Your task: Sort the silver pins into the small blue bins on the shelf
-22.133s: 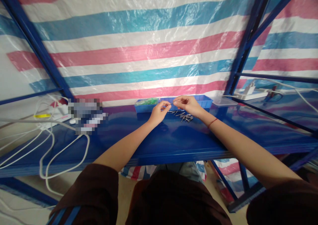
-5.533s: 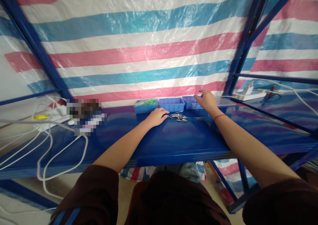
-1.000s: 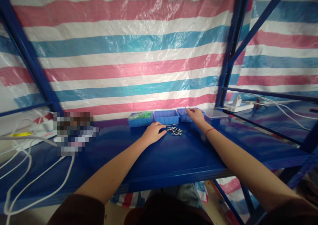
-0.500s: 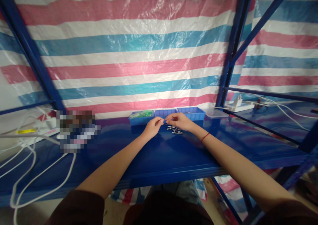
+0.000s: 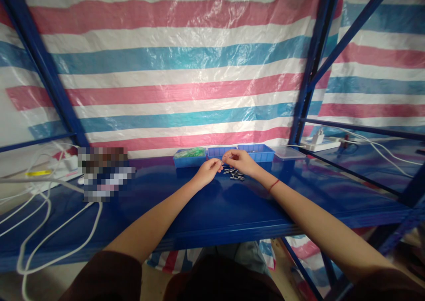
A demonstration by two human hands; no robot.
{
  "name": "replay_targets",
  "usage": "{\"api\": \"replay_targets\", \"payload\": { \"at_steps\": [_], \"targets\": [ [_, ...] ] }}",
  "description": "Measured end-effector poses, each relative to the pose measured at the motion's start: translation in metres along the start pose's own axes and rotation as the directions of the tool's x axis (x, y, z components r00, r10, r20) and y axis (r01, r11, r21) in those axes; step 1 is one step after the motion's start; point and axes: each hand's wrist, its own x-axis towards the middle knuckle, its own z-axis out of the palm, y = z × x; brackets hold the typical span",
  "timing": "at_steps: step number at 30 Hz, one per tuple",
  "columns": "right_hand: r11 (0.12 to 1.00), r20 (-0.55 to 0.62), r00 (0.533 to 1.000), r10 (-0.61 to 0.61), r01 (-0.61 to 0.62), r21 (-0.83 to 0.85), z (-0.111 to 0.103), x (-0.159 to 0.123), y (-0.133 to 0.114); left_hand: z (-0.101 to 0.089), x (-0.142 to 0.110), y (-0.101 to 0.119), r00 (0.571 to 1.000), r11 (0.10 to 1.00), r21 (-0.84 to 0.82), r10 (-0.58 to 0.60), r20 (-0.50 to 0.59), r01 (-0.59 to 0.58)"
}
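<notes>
My left hand (image 5: 208,171) and my right hand (image 5: 239,160) meet fingertip to fingertip above the blue shelf (image 5: 212,203). Each is closed in a pinch on a small thin metal part between them, too small to name. A little pile of several metal pins (image 5: 234,174) lies on the shelf just below my right hand. Behind the hands stand three blue trays in a row: the left tray (image 5: 189,156) holds green pieces, the middle tray (image 5: 215,152) is partly hidden by my fingers, and the right tray (image 5: 259,152) sits beside it.
A clear plastic lid (image 5: 288,152) lies right of the trays. White cables (image 5: 49,230) loop over the shelf's left side near a blurred patch (image 5: 104,172). A white power strip (image 5: 318,144) with cords sits at the right. Blue frame posts (image 5: 308,71) and a striped tarp stand behind.
One second ago my left hand lay flat by the pins and my right hand reached into the right tray. Both have since come together in a pinch above the pins.
</notes>
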Motion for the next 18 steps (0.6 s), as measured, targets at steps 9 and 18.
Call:
{"api": "replay_targets", "payload": {
  "at_steps": [9,18],
  "targets": [
    [0.985,0.004,0.995,-0.101,0.101,-0.138,-0.002,-0.002,-0.008,0.000,0.004,-0.004,0.995,0.995,-0.031,0.094,-0.031,-0.095],
    [0.938,0.048,0.996,-0.076,0.087,-0.336,-0.005,-0.003,-0.004,-0.003,0.003,-0.002,0.966,0.984,0.086,0.168,-0.197,-0.154]
  ]
}}
